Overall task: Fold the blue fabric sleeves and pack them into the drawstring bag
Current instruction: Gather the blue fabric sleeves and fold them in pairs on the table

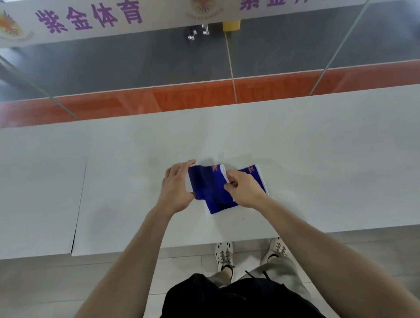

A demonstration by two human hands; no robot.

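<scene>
Blue sleeves (209, 191) are held by left hand (176, 189) and right hand (246, 189).

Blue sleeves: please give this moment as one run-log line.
blue sleeves: overlapped on white table | left hand: grips left end | right hand: pinches white hem | stage: folding, not packed

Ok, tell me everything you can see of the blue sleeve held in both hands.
The blue sleeve is deep blue, soft-looking fabric with a white hem and orange print near that end. It is spread between the hands at the white table, partly overlapping a second blue sleeve beneath it. The left hand grips its left end; the right hand pinches the white hem.
</scene>
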